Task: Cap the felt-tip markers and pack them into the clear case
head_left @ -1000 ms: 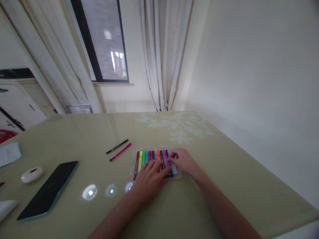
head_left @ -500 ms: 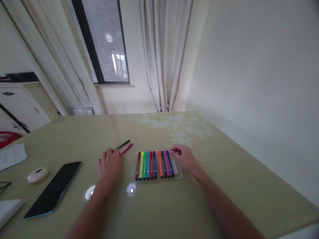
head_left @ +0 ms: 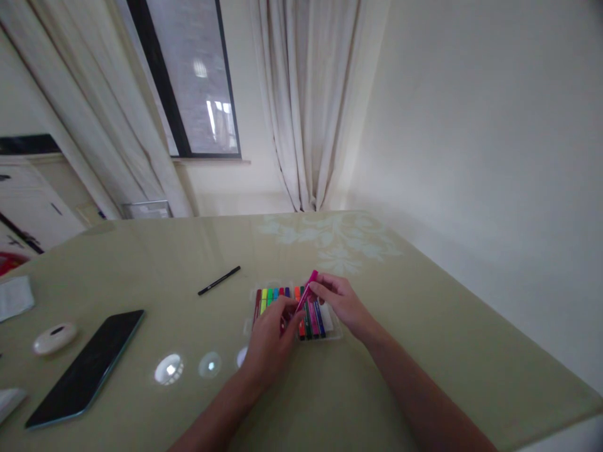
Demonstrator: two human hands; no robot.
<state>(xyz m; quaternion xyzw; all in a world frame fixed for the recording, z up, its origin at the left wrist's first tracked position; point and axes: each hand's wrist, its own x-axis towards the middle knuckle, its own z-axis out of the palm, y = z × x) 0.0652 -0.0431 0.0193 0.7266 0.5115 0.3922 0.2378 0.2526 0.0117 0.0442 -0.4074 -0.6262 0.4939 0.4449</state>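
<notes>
A pink marker [head_left: 308, 289] slants above the clear plastic case [head_left: 332, 336], with both hands on it. My left hand [head_left: 274, 333] pinches its lower end and covers part of the case's left half. At its upper part, the fingers of my right hand [head_left: 340, 300] are closed round the barrel. Several coloured markers [head_left: 316, 321] lie side by side in the two halves of the case, orange, green, purple and blue ones on the right. Beyond my left hand, a black marker [head_left: 219, 280] lies alone on the table.
On the left are a dark phone or tablet [head_left: 87, 370], a white oval object [head_left: 55, 338] and a folded pale sheet [head_left: 15, 296]. The table [head_left: 452, 351] meets a wall on the right. Curtains [head_left: 306, 113] and a window stand behind it.
My left hand has brought the pink marker from beside the black one rightward over the case. My right hand has moved slightly left and taken hold of it too.
</notes>
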